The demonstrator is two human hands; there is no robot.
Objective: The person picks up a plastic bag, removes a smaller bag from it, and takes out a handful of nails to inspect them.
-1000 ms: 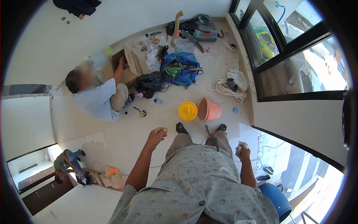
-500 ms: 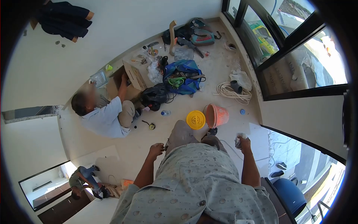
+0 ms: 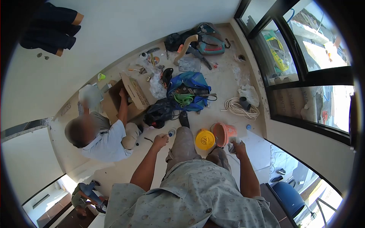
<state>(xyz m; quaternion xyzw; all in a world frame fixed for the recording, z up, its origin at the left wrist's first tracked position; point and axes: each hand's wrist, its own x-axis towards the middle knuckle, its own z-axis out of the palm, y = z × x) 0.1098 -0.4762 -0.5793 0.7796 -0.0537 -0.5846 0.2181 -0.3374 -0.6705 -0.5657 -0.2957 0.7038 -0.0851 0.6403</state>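
Observation:
My right hand is closed around a crumpled grey-white bundle, either cloth or plastic; I cannot tell which. It hangs beside an orange bucket and overlaps its rim in this view. Left of the bucket, on the floor, is a round yellow lid. My left hand is held out by my left knee with its fingers curled in, and nothing shows in it. Close to it on the floor stands a small clear bottle. One of my feet is stretched forward toward a blue bag.
A person crouches at the left, one arm in a cardboard box. Farther off, another person bends over. Around the blue bag lie a black bag, a coiled cable, tools and plastic. A blue barrel stands at right.
I have stepped forward, one foot now ahead near the blue bag. My right hand has come in beside the bucket with the bundle. The crouching person now raises a pale, flat object.

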